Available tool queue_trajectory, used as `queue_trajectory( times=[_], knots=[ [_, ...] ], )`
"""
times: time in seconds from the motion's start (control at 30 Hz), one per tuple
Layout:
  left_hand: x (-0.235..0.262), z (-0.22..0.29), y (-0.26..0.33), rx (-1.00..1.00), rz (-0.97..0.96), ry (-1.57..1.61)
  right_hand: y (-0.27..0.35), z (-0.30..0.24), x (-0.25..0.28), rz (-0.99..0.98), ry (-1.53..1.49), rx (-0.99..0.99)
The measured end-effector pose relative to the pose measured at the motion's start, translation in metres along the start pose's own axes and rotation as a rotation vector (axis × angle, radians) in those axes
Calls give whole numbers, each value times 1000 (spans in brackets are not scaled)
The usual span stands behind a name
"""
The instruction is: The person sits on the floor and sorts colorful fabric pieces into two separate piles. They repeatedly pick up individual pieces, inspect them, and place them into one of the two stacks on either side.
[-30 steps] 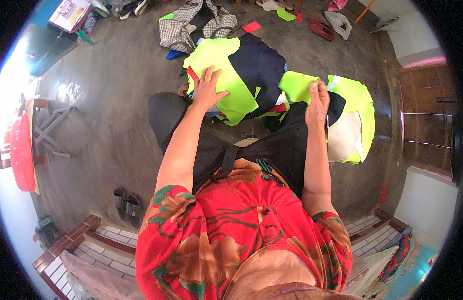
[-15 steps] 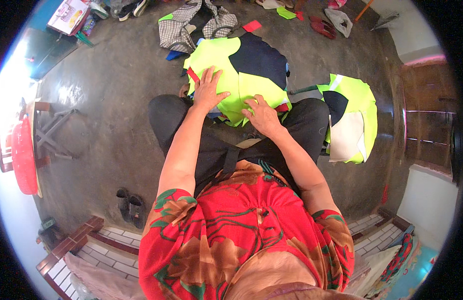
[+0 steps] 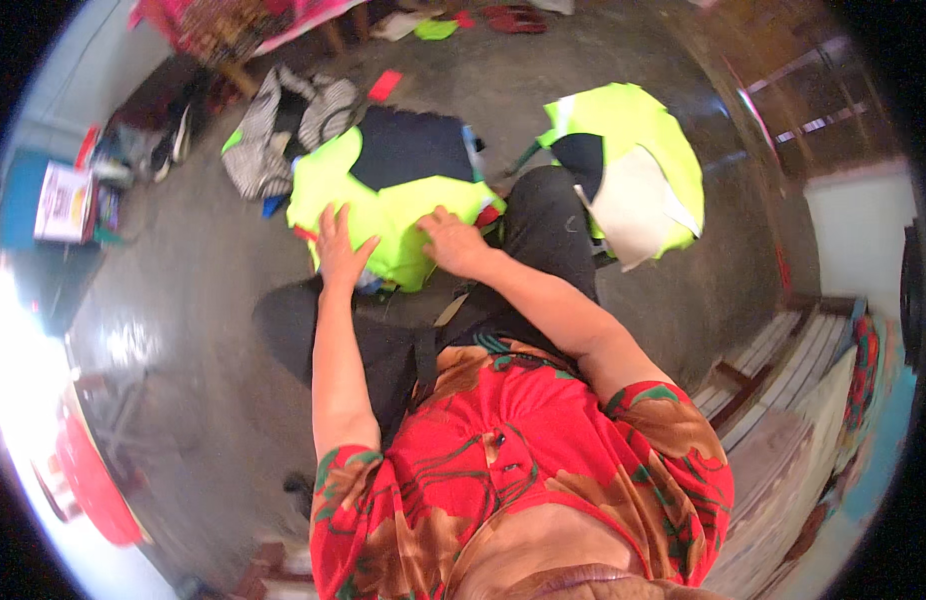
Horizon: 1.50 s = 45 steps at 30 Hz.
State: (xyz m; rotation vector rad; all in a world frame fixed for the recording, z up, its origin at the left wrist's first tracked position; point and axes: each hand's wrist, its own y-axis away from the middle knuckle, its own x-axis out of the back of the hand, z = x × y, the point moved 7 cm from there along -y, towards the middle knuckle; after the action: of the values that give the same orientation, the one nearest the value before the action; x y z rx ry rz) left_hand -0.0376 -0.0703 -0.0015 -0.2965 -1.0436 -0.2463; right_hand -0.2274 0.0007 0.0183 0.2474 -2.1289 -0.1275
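A neon yellow and navy cloth piece [image 3: 413, 205] lies spread over a pile in front of my crossed legs. My left hand [image 3: 340, 250] rests on its near left part, fingers spread. On the near right part lies my right hand [image 3: 457, 246], its fingers apart and slightly bent against the cloth. The navy section [image 3: 415, 150] covers the far side. Red and blue bits peek out from under the edges. To the right, beyond my knee, is a second pile of neon yellow cloth [image 3: 648, 130] with a white piece [image 3: 638, 205] on its near side.
Checked grey cloth [image 3: 253, 150] lies far left of the pile, with a red scrap [image 3: 385, 85] near it. A red basin [image 3: 98, 480] is at the left edge. A slatted bench [image 3: 783, 370] stands at the right, and shoes [image 3: 173, 145] lie far left.
The view has swung, so the piles and my legs appear farther left. Both hands stay on the yellow and navy cloth, with little change in their pose.
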Motion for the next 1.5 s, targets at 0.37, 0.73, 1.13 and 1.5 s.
queue_trajectory(
  times=[0.37,0.73,1.13,1.5],
  knots=[
    [-4,-2,-3,-32,-34,-39,30,-16,53,30,-153,174],
    [-6,-5,0,-2,-44,-87,148,178,263,920,318,-324],
    [-9,-9,-3,32,-62,-87,179,299,242,881,302,-649],
    [-3,-2,0,-20,-12,-63,169,275,258,781,284,-580]
  ],
)
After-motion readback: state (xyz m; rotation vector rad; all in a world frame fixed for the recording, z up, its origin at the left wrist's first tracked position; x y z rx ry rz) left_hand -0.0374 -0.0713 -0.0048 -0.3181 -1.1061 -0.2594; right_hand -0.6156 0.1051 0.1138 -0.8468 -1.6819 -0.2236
